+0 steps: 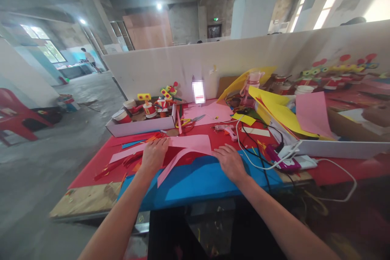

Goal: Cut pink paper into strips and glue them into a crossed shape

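Observation:
A cut sheet of pink paper (193, 142) spans the space between my two hands, with a narrow strip of it curling down toward the front. My left hand (154, 156) has its fingers closed at the sheet's left end. At the right corner, my right hand (230, 163) grips the paper's edge with its fingertips; the thumb is hidden. Another pink strip (126, 153) reaches out to the left of my left hand. Beneath lie blue sheets (189, 178) and red paper scraps. Beyond the paper are yellow-handled scissors (191, 120) and a pink glue gun (226, 131).
A white box lid (143, 127) at left holds paper-cup figures (149, 109). On the right, a white box (344, 149) contains yellow and pink sheets. A purple power strip (283, 158) and loose cables lie near my right hand. A pale partition (170, 63) stands behind.

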A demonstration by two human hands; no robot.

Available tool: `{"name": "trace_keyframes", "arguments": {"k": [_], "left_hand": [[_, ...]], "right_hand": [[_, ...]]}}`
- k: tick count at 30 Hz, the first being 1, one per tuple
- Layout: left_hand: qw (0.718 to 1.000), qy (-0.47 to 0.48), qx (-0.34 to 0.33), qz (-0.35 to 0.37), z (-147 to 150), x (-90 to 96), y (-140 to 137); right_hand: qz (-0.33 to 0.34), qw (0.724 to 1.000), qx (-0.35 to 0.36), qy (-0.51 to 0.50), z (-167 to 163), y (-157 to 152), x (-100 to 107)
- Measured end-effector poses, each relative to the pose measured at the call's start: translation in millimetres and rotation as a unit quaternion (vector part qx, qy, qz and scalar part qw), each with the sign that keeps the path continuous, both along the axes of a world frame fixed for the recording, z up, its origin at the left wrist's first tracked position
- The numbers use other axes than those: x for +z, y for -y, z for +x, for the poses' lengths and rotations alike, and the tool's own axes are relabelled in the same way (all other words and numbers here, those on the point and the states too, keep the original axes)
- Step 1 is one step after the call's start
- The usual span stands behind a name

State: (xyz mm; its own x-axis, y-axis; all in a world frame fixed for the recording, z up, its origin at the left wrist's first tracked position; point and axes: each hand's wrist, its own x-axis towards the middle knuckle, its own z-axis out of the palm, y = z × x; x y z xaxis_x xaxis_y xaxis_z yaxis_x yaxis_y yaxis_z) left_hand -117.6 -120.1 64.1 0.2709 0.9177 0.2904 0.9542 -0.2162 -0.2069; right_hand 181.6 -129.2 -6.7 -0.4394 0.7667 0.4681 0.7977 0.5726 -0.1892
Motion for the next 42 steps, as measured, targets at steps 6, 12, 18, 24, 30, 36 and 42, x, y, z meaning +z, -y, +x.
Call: {"name": "trace_keyframes", "arguments": {"k": [6,12,18,24,30,36,42], "left_hand": [[0.999,-0.023,-0.011,-0.025,24,-0.1,2],[0.997,-0.050,-0.019,-0.052,37,6.9,-2],[0.998,-0.053,-0.020,-0.038,36,13.2,-13],[0.999,0.026,0.019,0.029,-1,31.0,-11],[0.984,0.028,0.140,0.110,-93,21.9,2],[0.974,0.018,0.226,-0.027,-99,4.6,9],[0.979,0.085,-0.157,-0.097,6,-1.3,0]], "right_hand": [[0.025,0.999,0.033,0.016,-38,7,15],[0.034,0.992,0.103,0.060,-54,-3,7],[0.022,0.986,0.143,0.080,-48,-4,-2],[-0.014,0.987,0.124,0.096,-39,3,2],[-0.031,0.990,0.103,0.091,-25,6,3],[-0.025,0.991,0.107,0.077,-18,5,2],[0.034,0.986,0.158,0.045,-14,16,-3]]}}
